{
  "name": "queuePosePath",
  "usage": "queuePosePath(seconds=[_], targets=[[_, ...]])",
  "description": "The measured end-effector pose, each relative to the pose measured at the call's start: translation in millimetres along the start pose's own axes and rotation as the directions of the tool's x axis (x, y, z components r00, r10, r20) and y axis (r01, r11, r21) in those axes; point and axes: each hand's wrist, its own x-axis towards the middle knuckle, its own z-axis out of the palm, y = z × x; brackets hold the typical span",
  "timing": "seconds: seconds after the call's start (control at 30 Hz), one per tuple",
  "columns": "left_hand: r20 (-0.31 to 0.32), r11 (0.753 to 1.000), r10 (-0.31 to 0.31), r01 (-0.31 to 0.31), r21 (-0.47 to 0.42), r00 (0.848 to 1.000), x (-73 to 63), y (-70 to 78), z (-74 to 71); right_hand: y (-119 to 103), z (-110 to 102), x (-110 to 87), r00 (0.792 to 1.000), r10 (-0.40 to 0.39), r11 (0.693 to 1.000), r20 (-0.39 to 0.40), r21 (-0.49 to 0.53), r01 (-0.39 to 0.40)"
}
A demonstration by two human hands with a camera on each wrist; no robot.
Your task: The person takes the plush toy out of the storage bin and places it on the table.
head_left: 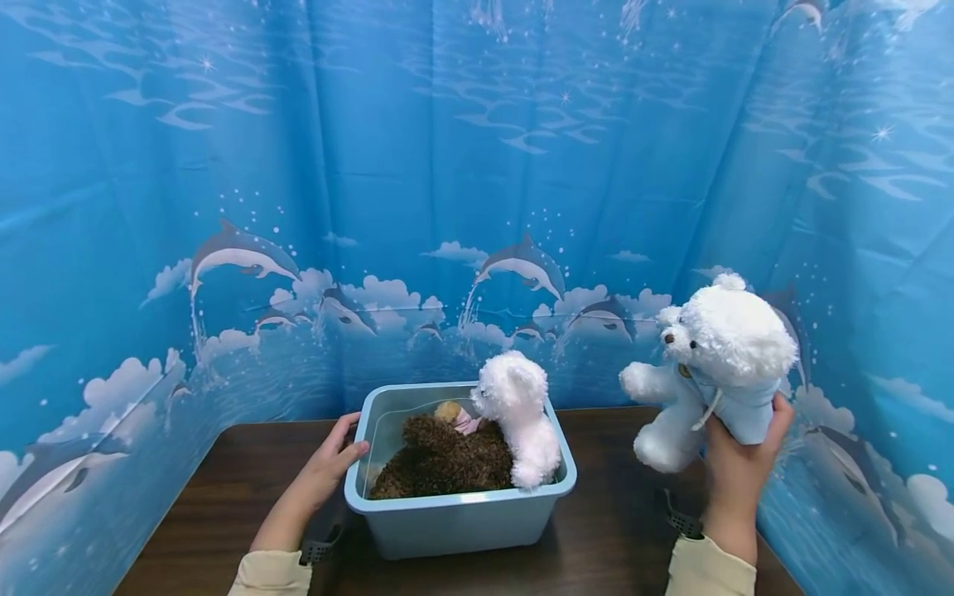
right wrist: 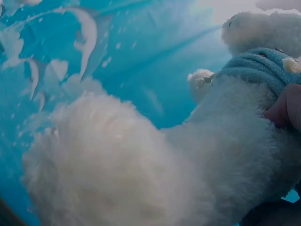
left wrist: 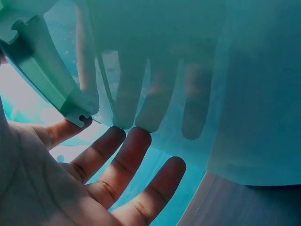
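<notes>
My right hand [head_left: 741, 451] grips a white plush bear [head_left: 738, 331] round its body, above the table's right side. The bear wears light blue cloth, a blue wrap [right wrist: 254, 70] at its neck in the right wrist view, where a furry limb fills much of the picture. At the left end of a light blue plastic bin [head_left: 462, 526], my left hand [head_left: 331, 459] touches the side. In the left wrist view its fairly straight fingers [left wrist: 134, 150] meet the outer wall. Inside the bin lie a dark brown curly plush [head_left: 455, 459] and another white plush [head_left: 517, 414], leaning over the right end.
A small tan and pink plush [head_left: 455, 416] lies partly hidden at the back of the bin. The bin stands on a dark wooden table [head_left: 611, 513]. Blue curtains [head_left: 477, 165] printed with dolphins hang behind the table and along its sides.
</notes>
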Motion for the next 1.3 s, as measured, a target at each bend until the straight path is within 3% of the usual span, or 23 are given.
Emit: queuePosePath(seconds=[0.13, 0.33, 0.6, 0.77, 0.93, 1.0, 1.13, 1.23, 1.3], targets=[[-0.001, 1.0, -0.005, 0.005, 0.003, 1.0, -1.9, -1.1, 0.1, 29.0, -0.3, 1.8, 0.994, 0.105, 0.99, -0.007, 0.093, -0.104], [-0.002, 1.0, 0.023, -0.023, 0.0, 1.0, 2.4, -1.8, -2.4, 72.0, 5.4, 3.3, 0.975, 0.222, 0.937, -0.003, 0.277, -0.212], [0.005, 0.999, 0.045, -0.045, -0.015, 0.999, 2.1, -4.8, -4.5, 123.6, 18.8, -10.9, 0.964, 0.263, 0.889, 0.035, 0.379, -0.256], [0.006, 0.998, 0.066, -0.065, -0.015, 0.998, 3.5, -6.6, -1.6, 143.9, 20.6, -22.6, 0.952, 0.3, 0.872, 0.061, 0.386, -0.3], [0.013, 0.998, 0.063, -0.063, -0.013, 0.998, 9.2, -4.8, 1.5, 150.7, 17.6, -24.3, 0.943, 0.328, 0.845, 0.065, 0.426, -0.323], [0.017, 0.998, 0.057, -0.056, -0.018, 0.998, 9.7, -3.4, 1.9, 151.6, 16.3, -24.6, 0.928, 0.362, 0.839, 0.084, 0.405, -0.363], [0.012, 0.999, 0.041, -0.04, -0.019, 0.999, 6.6, -2.0, 1.5, 155.2, 15.8, -26.9, 0.883, 0.451, 0.841, 0.129, 0.268, -0.469], [0.009, 0.999, 0.031, -0.031, -0.025, 0.999, 3.3, -2.1, 1.3, 159.2, 18.1, -29.3, 0.866, 0.478, 0.835, 0.149, 0.228, -0.5], [0.005, 0.999, 0.028, -0.028, -0.033, 1.0, 1.5, -2.3, 1.5, 161.1, 19.7, -30.0, 0.865, 0.477, 0.837, 0.155, 0.221, -0.501]])
